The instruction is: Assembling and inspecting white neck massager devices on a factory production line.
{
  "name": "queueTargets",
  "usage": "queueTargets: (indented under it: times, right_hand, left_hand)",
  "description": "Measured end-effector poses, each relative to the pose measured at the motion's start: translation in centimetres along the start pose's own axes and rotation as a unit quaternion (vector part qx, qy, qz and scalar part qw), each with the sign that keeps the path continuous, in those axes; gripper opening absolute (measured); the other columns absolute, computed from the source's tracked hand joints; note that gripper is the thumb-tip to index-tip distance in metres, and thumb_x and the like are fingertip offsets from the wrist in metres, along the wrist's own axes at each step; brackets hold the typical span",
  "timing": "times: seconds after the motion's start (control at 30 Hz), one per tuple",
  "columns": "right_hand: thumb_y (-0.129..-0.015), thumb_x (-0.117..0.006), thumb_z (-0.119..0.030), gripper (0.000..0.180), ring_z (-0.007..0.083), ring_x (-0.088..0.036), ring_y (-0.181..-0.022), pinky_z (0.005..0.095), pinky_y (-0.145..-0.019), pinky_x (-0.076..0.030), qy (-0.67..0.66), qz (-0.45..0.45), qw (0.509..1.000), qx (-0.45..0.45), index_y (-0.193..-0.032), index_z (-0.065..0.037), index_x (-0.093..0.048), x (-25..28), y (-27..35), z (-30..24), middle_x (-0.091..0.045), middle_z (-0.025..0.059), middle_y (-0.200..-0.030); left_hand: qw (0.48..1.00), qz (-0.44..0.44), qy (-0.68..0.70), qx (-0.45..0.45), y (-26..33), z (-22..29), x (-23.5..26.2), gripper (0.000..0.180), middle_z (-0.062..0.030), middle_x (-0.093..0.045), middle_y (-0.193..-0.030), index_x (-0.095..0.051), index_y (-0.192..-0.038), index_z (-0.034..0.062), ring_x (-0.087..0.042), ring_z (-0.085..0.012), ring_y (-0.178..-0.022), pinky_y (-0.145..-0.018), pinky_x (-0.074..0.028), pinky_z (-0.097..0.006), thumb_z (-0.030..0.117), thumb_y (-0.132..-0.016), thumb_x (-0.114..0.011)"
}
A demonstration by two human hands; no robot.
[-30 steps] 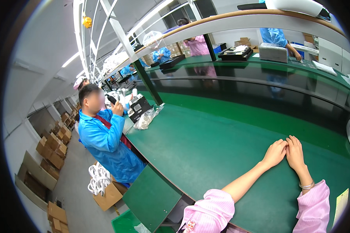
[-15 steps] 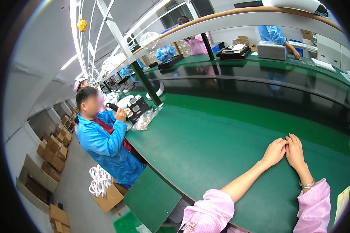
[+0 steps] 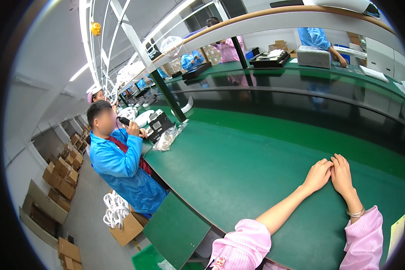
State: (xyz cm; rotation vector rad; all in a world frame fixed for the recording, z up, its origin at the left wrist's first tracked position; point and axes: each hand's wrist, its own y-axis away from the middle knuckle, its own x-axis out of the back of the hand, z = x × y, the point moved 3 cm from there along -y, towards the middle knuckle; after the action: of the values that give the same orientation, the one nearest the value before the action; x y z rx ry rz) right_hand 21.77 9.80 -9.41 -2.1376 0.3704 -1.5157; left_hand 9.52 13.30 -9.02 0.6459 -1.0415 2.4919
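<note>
My left hand point(image 3: 318, 175) and my right hand point(image 3: 341, 174) rest side by side on the green worktable point(image 3: 238, 166), touching at the fingers. The left fingers bend loosely toward the right hand, while the right fingers lie stretched out flat. I see nothing held in either hand. Pink striped sleeves cover my upper forearms, and thin bangles point(image 3: 355, 213) circle my right wrist. Beside my right sleeve lies a yellowish printed sheet point(image 3: 396, 234).
Beyond the table runs a dark conveyor belt point(image 3: 274, 101) carrying a white curved part point(image 3: 187, 106). At left a co-worker in blue point(image 3: 121, 157) holds a black handheld device point(image 3: 124, 121) near a black box point(image 3: 159, 126) and clear plastic bag point(image 3: 166, 138). A green post point(image 3: 167, 96) supports the shelf.
The white curved part on the belt has shifted right. The co-worker's black device has moved left and up, and a second hand now shows by the box. My hands stay still.
</note>
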Motion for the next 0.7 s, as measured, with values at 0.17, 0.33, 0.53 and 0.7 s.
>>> queueTargets:
  times: [0.17, 0.33, 0.53, 0.7]
  right_hand:
    - [-0.084, -0.051, -0.003, 0.032, 0.0379, -0.043, -0.120, 0.0446, -0.102, -0.034, 0.001, 0.005, 1.000, -0.003, -0.114, 0.007, -0.054, 0.05, 0.04, -0.18, -0.050, 0.0227, -0.124]
    - [-0.084, -0.051, -0.004, 0.032, 0.0375, -0.043, -0.120, 0.0446, -0.102, -0.034, 0.002, 0.000, 1.000, -0.001, -0.114, 0.007, -0.054, -0.01, -0.02, -0.03, -0.050, 0.0225, -0.124]
    - [-0.084, -0.051, -0.004, 0.032, 0.0374, -0.043, -0.120, 0.0445, -0.102, -0.034, 0.002, 0.000, 1.000, 0.000, -0.114, 0.007, -0.054, -0.06, -0.02, 0.13, -0.050, 0.0225, -0.124]
    - [-0.084, -0.051, -0.004, 0.032, 0.0372, -0.043, -0.121, 0.0443, -0.102, -0.034, 0.000, -0.001, 1.000, -0.006, -0.114, 0.007, -0.054, 0.12, 0.04, -0.13, -0.050, 0.0225, -0.124]
  left_hand:
    - [1.000, 0.000, 0.005, 0.008, 0.06, -0.02, 0.03, 0.015, -0.0161, -0.057, -0.085, -0.059, -0.095, -0.0022, -0.057, -0.0343, -0.080, -0.069, -0.048, -0.042, 0.004, -0.083, -0.051]
    - [1.000, 0.004, -0.004, -0.001, 0.08, -0.05, -0.08, 0.015, -0.0163, -0.057, -0.085, -0.059, -0.095, -0.0023, -0.057, -0.0345, -0.080, -0.070, -0.048, -0.042, 0.004, -0.083, -0.051]
    - [1.000, -0.004, -0.005, 0.000, -0.01, -0.06, -0.10, 0.016, -0.0165, -0.057, -0.086, -0.059, -0.095, -0.0022, -0.057, -0.0346, -0.081, -0.070, -0.048, -0.042, 0.004, -0.083, -0.050]
    - [1.000, -0.003, -0.004, 0.005, 0.07, 0.12, -0.02, 0.016, -0.0164, -0.057, -0.086, -0.059, -0.095, -0.0021, -0.057, -0.0346, -0.081, -0.071, -0.048, -0.042, 0.004, -0.083, -0.050]
